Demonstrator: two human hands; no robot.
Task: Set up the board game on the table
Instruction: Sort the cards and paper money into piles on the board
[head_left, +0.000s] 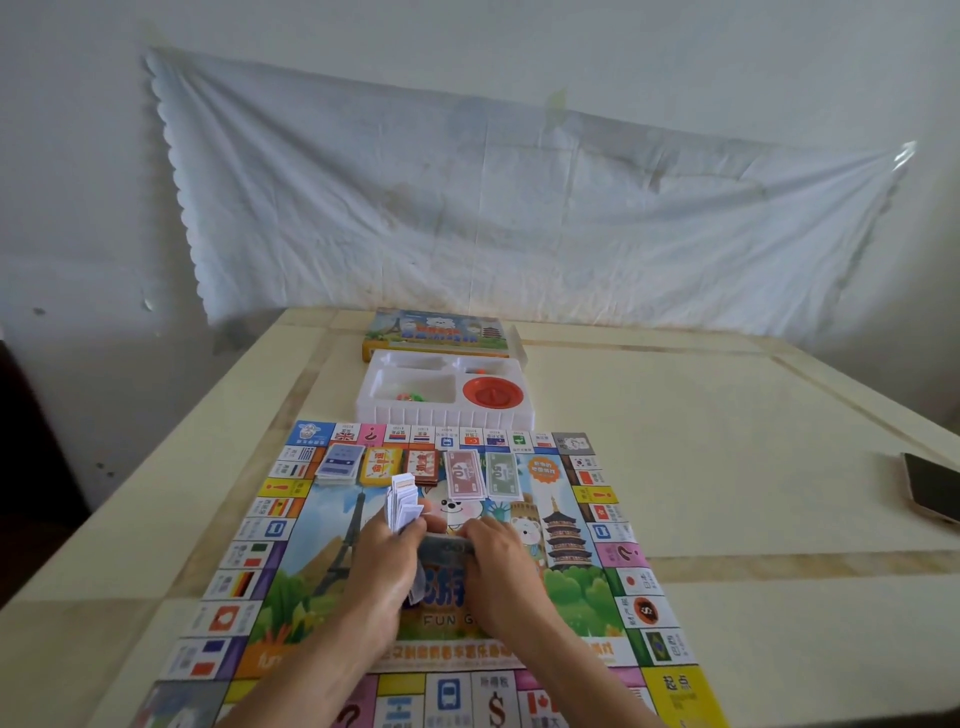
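Board (582, 597): nearest, flat on the table (727, 467), unfolded, its near edge running out of view under the forearms.
Left hand (384, 561): over the board's middle; grip closed on a fan of white slips (404, 501) that stand up out of the fingers.
Right hand (498, 556): just beside the left; grip closed on a grey bundle (448, 546) of paper held between the two hands.
Handling: the paper is likely light, thin and floppy, quick to slide or splay; best pinched across the short edges with the thumb on top, then squared against the board before it is laid down.
Piles: along the board's far inner edge, left to right, blue cards (338, 462), yellow cards (381, 466), red cards (422, 465), 10 notes (465, 474), 50 notes (502, 474); there is room to the right of the 50s.
Tray (447, 413): white plastic, just beyond the board; a red dish (492, 392) sits in its right well, small coloured pieces in the left.
Box (436, 332): behind the tray, touching it.
Phone (932, 486): well apart, at the table's right edge.
Cloth (519, 208): pale, creased, hung on the wall.
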